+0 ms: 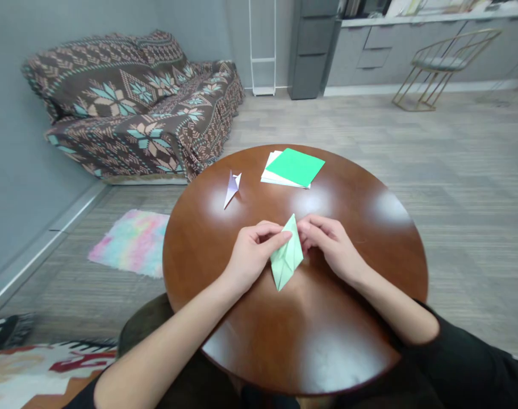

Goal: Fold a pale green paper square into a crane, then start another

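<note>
A light green sheet of origami paper [288,258], folded into a long diamond with creased flaps, is held up over the round table. My left hand [259,247] pinches its left side, thumb across the front and fingers behind. At the upper right edge of the paper, my right hand [327,241] has its thumb and curled fingers closed together; some of those fingertips are hidden. On the table beyond my left hand lies a small folded purple and white paper figure [232,190].
A bright green square sheet [296,166] lies on several white sheets [276,178] at the table's far side. Around the brown round table [356,199] are a patterned sofa [140,108], a fluffy pastel mat [133,241] and a gold-framed chair [442,62].
</note>
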The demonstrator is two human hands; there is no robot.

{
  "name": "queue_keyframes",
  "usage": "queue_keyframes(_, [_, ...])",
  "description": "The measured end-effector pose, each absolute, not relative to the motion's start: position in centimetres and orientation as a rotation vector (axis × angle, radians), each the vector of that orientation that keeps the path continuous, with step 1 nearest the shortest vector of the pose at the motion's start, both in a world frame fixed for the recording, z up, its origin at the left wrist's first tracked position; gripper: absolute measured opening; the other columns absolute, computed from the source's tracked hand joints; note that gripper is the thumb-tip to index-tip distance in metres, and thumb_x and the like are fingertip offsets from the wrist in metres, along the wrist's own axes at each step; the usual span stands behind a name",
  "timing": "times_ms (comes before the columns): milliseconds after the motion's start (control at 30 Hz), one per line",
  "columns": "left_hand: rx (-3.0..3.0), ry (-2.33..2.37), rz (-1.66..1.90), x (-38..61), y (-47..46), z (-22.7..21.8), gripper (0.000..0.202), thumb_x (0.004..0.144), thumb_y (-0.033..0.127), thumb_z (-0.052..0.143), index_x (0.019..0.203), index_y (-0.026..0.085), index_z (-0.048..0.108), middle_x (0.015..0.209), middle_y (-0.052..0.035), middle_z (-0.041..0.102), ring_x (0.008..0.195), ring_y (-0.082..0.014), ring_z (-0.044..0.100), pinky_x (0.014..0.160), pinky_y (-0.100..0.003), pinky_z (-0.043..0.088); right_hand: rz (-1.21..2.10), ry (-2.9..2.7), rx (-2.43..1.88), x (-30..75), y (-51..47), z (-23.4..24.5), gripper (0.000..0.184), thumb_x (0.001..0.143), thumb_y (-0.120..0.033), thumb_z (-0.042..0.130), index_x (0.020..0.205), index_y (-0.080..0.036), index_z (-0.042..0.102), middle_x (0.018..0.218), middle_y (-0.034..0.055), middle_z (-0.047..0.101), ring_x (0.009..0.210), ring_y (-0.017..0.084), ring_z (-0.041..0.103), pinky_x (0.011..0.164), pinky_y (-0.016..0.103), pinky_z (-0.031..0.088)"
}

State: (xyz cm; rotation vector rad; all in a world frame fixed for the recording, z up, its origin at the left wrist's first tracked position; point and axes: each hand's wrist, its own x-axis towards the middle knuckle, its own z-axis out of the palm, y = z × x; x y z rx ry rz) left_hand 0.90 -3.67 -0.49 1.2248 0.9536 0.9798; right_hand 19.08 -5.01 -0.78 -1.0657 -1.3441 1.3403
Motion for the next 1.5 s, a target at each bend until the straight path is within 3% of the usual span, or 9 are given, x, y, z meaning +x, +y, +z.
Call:
queue_keyframes(100, [1.211, 0.957, 1.042, 0.8, -3.6, -0.5, 0.021, 0.082, 0.035, 0.078, 0.085, 0.014, 0.076, 0.075, -0.0008, 0.067, 0.065, -0.0096, 0.055, 0.060, -0.020, 0.043, 1.421, -1.464, -0.999, 18.9, -5.2, -0.7, 0.020, 0.088, -0.036, 0.073, 0.088, -0.018, 0.065, 0.082, 0.0017, 0.070, 0.075, 0.015, 0.065, 0.070, 0.026, 0.050])
queue_keyframes(233, [1.228, 0.923, 0.986, 0.5, -3.6, -0.5, 0.027, 0.083, 0.039, 0.077, 0.085, 0.014, 0.068, 0.068, 0.0019, 0.062, 0.054, -0.0080, 0.050, 0.051, -0.020, 0.041, 1.410, -1.373, -1.096, 18.9, -5.2, -0.8, 0.021, 0.087, -0.035, 0.073, 0.085, -0.018, 0.061, 0.078, 0.0017, 0.071, 0.066, 0.014, 0.062, 0.061, 0.026, 0.045])
queue_keyframes(367, [1.226, 0.950, 0.942, 0.5, -3.4, -0.4, 0.031, 0.077, 0.036, 0.082, 0.086, 0.015, 0.060, 0.074, 0.0000, 0.065, 0.062, -0.0110, 0.059, 0.056, -0.021, 0.048, 1.361, -1.288, -1.119, 19.2, -5.1, -0.8, 0.031, 0.083, -0.033, 0.078, 0.098, -0.024, 0.052, 0.068, -0.0050, 0.065, 0.056, 0.013, 0.055, 0.053, 0.024, 0.035])
queue_keyframes(533, [1.217, 0.981, 1.032, 0.6, -3.5, -0.9, 0.040, 0.078, 0.024, 0.078, 0.106, 0.022, 0.048, 0.078, 0.0033, 0.067, 0.066, -0.0127, 0.065, 0.062, -0.023, 0.054, 1.266, -1.428, -1.153, 19.3, -5.3, -0.4, 0.023, 0.089, -0.040, 0.072, 0.085, -0.022, 0.057, 0.071, -0.0021, 0.063, 0.061, 0.013, 0.053, 0.056, 0.026, 0.037])
queue_keyframes(767, [1.348, 1.002, 1.023, 0.4, -3.7, -0.5, 0.016, 0.084, 0.026, 0.072, 0.090, 0.017, 0.061, 0.076, 0.0018, 0.066, 0.067, -0.0118, 0.066, 0.066, -0.022, 0.055, 1.311, -1.460, -1.198, 19.4, -5.2, -0.4, 0.019, 0.081, -0.033, 0.078, 0.082, -0.020, 0.064, 0.080, 0.0009, 0.071, 0.070, 0.017, 0.060, 0.064, 0.028, 0.042])
queue_keyframes(1067, [1.252, 0.997, 1.095, 0.2, -3.3, -1.0, 0.023, 0.081, 0.026, 0.076, 0.096, 0.017, 0.060, 0.080, -0.0003, 0.070, 0.073, -0.0133, 0.068, 0.072, -0.024, 0.057, 1.179, -1.515, -1.266, 20.0, -5.1, -1.0, 0.012, 0.083, -0.032, 0.074, 0.082, -0.022, 0.067, 0.077, 0.0007, 0.069, 0.063, 0.017, 0.057, 0.055, 0.027, 0.042])
queue_keyframes(1300, [1.246, 1.014, 1.083, 0.2, -3.2, -1.3, 0.024, 0.082, 0.027, 0.074, 0.095, 0.019, 0.056, 0.076, 0.0005, 0.069, 0.071, -0.0149, 0.069, 0.074, -0.028, 0.057, 1.216, -1.515, -1.283, 20.0, -4.9, -1.0, 0.012, 0.082, -0.030, 0.072, 0.085, -0.021, 0.064, 0.077, -0.0002, 0.067, 0.067, 0.017, 0.056, 0.061, 0.028, 0.040])
queue_keyframes(1433, [1.674, 1.204, 1.141, -0.5, -3.5, -1.2, 0.014, 0.091, 0.021, 0.059, 0.105, 0.019, 0.060, 0.106, -0.0088, 0.071, 0.100, -0.0217, 0.069, 0.091, -0.037, 0.055, 1.114, -1.606, -1.364, 20.7, -4.6, -0.9, 0.013, 0.083, -0.026, 0.068, 0.092, -0.021, 0.061, 0.073, -0.0025, 0.062, 0.068, 0.016, 0.053, 0.065, 0.029, 0.037])
queue_keyframes(1500, [2.092, 1.280, 1.162, -0.6, -4.2, -1.0, 0.023, 0.095, 0.015, 0.049, 0.113, 0.019, 0.063, 0.121, -0.0126, 0.066, 0.116, -0.0244, 0.063, 0.100, -0.041, 0.051, 1.055, -1.643, -1.402, 21.0, -4.4, -0.9, 0.015, 0.082, -0.025, 0.067, 0.094, -0.021, 0.060, 0.075, -0.0022, 0.062, 0.071, 0.018, 0.055, 0.068, 0.029, 0.039])
